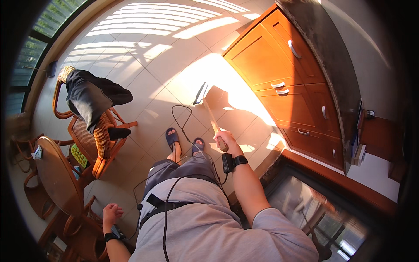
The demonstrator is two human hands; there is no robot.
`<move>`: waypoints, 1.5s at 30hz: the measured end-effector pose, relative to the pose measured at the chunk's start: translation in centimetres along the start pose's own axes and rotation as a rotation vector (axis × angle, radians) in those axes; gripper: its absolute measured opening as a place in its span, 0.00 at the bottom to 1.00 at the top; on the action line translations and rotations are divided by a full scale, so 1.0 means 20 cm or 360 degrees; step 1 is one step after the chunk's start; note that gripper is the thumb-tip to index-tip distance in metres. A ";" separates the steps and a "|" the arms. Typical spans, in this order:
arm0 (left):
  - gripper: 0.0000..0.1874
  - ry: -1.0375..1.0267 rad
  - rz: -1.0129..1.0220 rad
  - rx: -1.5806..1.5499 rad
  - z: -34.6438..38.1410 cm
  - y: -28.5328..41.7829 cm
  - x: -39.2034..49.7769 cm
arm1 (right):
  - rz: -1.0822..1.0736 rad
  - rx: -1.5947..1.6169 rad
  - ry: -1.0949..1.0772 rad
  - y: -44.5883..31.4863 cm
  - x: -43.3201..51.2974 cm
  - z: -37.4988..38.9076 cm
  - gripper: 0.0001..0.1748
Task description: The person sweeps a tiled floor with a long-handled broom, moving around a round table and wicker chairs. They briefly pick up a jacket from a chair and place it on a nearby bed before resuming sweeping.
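My right hand grips the wooden handle of a long-handled floor tool, close to the handle's upper end. The tool's narrow dark blue head is down at the sunlit tiled floor; its exact kind cannot be told. My left hand hangs at my side with loosely curled fingers and nothing visible in it. The nearest things to it are the rattan chairs and round table on the left.
A rattan chair draped with a dark garment stands left of my feet, near a round wooden table. Orange wooden cabinets and a glossy black screen line the right. A black cable loops ahead of my slippers.
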State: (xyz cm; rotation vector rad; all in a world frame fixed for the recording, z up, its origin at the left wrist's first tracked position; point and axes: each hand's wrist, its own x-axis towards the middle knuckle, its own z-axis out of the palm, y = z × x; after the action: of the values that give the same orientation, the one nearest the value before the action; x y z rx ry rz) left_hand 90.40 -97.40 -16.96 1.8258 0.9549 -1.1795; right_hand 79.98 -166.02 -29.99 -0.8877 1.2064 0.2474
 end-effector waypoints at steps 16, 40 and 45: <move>0.13 0.0044 0.0016 0.0116 0.62 0.20 -0.19 | 0.0580 0.0545 0.0599 0.66 -0.55 -1.69 0.15; 0.11 0.0236 0.0029 -0.0234 1.10 -0.16 -0.73 | 0.0215 0.0113 -0.0422 -0.34 0.45 -0.38 0.07; 0.11 0.0187 -0.0030 -0.0276 1.10 -0.21 -0.61 | 0.0221 0.0098 -0.0430 -0.47 0.07 -0.80 0.16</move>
State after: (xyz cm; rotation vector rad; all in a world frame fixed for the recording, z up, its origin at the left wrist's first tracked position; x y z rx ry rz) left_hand 74.75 -117.06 -12.87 1.7649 1.1079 -0.9768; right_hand 74.94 -183.93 -28.15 -0.6929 1.0186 0.4261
